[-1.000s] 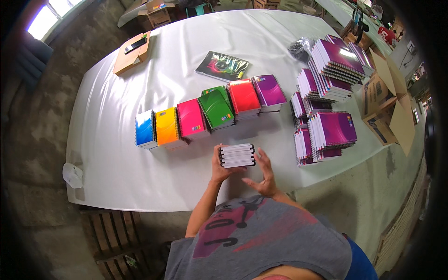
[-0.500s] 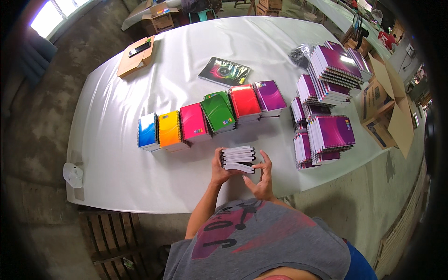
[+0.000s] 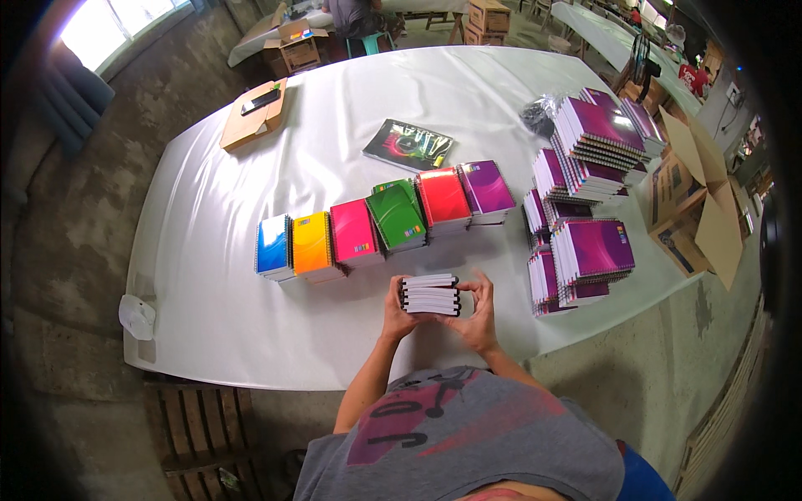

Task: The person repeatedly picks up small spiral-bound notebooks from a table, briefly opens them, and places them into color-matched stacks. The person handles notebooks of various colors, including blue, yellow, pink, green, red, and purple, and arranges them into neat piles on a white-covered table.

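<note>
Both of my hands grip a small stack of spiral notebooks point(image 3: 431, 294) seen edge-on, just above the white table point(image 3: 209, 309) near its front edge. My left hand point(image 3: 394, 305) clasps the stack's left end and my right hand point(image 3: 479, 313) wraps its right end and underside. Just beyond lies a row of notebook piles: blue point(image 3: 273, 244), orange point(image 3: 312, 245), pink point(image 3: 354, 231), green point(image 3: 396, 215), red point(image 3: 444, 197) and purple point(image 3: 486, 187).
Tall stacks of purple notebooks point(image 3: 589, 250) crowd the table's right side. A dark patterned notebook point(image 3: 408, 144) lies further back, and a flat cardboard box with a phone point(image 3: 253, 112) at the far left. Open cardboard boxes point(image 3: 697, 200) stand right of the table. A wooden pallet point(image 3: 196, 434) lies below.
The stack in my hands has shifted slightly and sits more level; my right hand has closed further around its right end.
</note>
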{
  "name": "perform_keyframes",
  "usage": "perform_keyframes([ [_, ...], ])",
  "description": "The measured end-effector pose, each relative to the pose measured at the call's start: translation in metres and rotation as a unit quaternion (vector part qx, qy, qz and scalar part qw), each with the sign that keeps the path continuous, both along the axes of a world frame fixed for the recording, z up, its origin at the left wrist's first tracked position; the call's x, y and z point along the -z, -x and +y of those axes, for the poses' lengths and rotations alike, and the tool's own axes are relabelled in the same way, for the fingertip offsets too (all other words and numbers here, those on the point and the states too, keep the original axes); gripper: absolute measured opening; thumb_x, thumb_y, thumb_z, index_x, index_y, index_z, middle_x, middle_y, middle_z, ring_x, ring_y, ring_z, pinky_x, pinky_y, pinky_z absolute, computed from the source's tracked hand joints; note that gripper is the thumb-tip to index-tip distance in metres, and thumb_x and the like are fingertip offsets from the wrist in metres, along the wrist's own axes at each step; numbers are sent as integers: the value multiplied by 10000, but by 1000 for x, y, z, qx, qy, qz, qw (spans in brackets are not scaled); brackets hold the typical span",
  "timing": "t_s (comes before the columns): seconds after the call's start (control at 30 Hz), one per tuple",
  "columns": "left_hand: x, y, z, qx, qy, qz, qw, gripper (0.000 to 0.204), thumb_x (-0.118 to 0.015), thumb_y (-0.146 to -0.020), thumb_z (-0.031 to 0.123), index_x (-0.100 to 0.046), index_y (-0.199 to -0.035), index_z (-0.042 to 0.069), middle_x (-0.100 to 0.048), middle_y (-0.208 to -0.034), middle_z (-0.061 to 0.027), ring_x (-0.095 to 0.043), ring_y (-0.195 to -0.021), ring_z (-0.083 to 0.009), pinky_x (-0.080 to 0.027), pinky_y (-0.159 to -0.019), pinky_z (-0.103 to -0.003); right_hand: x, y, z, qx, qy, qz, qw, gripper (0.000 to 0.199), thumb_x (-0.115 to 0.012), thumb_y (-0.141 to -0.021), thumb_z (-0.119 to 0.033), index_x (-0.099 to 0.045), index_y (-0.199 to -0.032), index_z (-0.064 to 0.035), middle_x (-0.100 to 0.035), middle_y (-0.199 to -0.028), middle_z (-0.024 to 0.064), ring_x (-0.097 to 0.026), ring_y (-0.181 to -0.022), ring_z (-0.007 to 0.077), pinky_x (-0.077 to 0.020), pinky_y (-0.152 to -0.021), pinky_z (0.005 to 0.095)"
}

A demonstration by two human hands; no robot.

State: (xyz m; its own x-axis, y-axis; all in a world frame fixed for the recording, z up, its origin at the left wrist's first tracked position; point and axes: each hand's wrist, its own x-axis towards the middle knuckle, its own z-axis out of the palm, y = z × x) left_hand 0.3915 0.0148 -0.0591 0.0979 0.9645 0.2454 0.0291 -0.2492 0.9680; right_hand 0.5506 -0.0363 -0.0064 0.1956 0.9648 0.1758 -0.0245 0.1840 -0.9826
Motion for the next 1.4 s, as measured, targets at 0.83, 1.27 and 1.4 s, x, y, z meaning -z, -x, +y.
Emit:
perform_keyframes([
  [0.83, -38, 1, -53, -170, -95, 153, 969, 548, -802, -594, 85, -481, -1038, 96, -432, -1285, -150, -347, -1255, -353, -298, -1031, -437, 8, -20, 35, -163, -70, -98, 979, 636, -837, -555, -116, -406, -1020, -67, -597, -1084, 166, -590, -1000, 243, -445, -890, 353],
  [1.27, -27, 30, -1, 56, -88, 217, 971, 786, -834, -509, 113, -447, -1192, 81, -419, -1223, -131, -371, -1216, -288, -336, -995, -395, 14, -29, 37, -214, -62, -92, 970, 686, -833, -540, -68, -415, -1084, -82, -564, -1105, 107, -532, -1062, 196, -411, -924, 348],
  [1.4, 15, 38, 3, 119, 59, 17, 991, 740, -824, -537, 109, -456, -1174, 30, -554, -1098, -99, -518, -1058, -218, -375, -956, -340, 29, -19, 30, -223, -14, -67, 972, 816, -825, -571, -117, -374, -1248, -50, -541, -1121, 71, -512, -1064, 205, -397, -938, 336],
])
